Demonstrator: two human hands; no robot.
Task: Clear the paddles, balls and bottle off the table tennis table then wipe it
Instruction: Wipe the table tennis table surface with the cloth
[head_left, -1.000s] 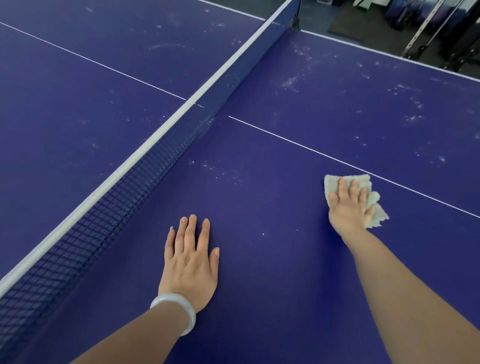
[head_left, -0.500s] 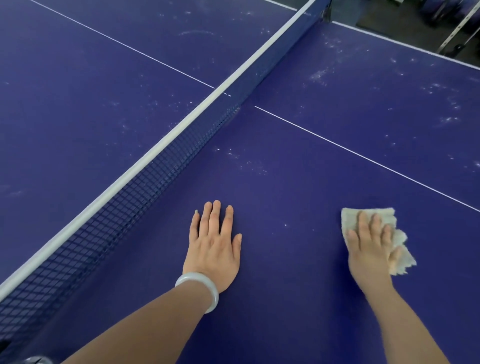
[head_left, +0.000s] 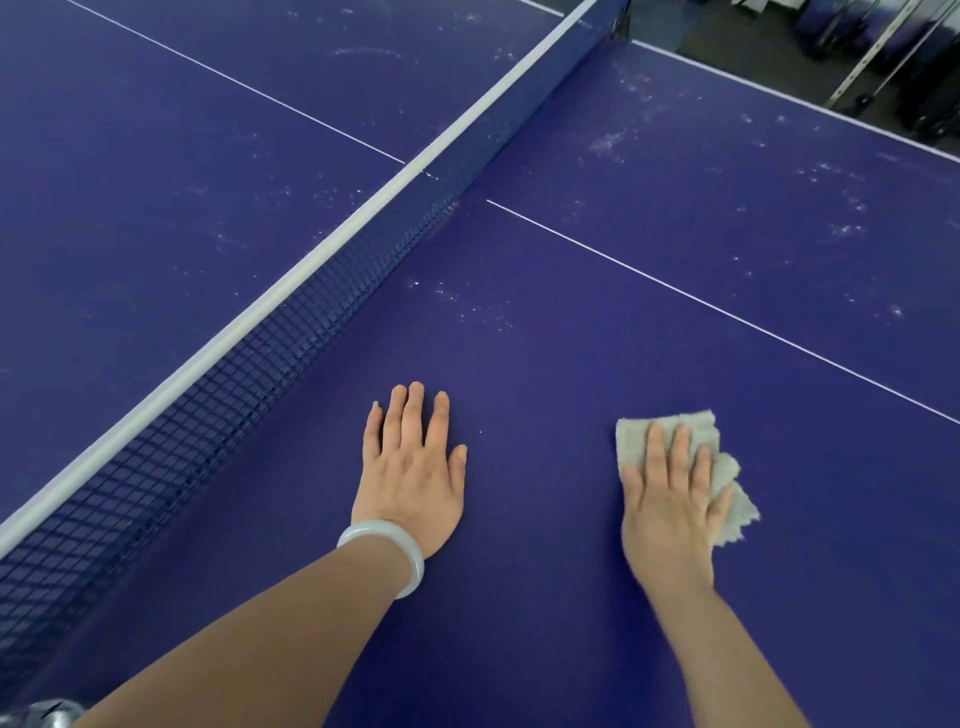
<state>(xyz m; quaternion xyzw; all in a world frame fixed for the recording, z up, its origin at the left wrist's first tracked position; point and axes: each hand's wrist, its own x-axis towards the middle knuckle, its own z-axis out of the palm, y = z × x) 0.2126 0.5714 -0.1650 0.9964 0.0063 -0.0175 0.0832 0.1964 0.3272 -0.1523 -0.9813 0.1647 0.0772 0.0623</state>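
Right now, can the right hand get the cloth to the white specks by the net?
Probably yes. The right hand presses the cloth flat on the table, and only bare surface lies between it and the specks; the left hand sits nearer the person, off that path.

Worktop: matt blue, smooth, dust-flecked. Cloth: rough grey terry. Net: dark woven mesh. Bangle: glossy, pale.

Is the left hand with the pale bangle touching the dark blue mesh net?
Apart. The head view shows the left hand flat on the blue table, with bare tabletop between it and the net.
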